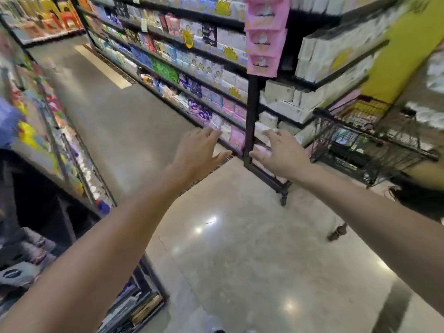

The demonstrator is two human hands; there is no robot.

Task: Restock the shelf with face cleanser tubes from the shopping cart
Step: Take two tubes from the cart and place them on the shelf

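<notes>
Both hands reach forward with nothing in them, fingers loosely spread: the left hand [200,152] and the right hand [280,152] side by side. The shopping cart [374,140] stands off to the right of the right hand, the nearer one; its tubes are too blurred to pick out.

There are two hands, a left hand [199,150] and a right hand [280,153], and both hold nothing. There is one shopping cart [374,140] made of dark wire. Three pink packs [265,34] hang in a row down the end of the shelf unit [251,116]. The boxes and packets on the shelves are too blurry to count.
</notes>
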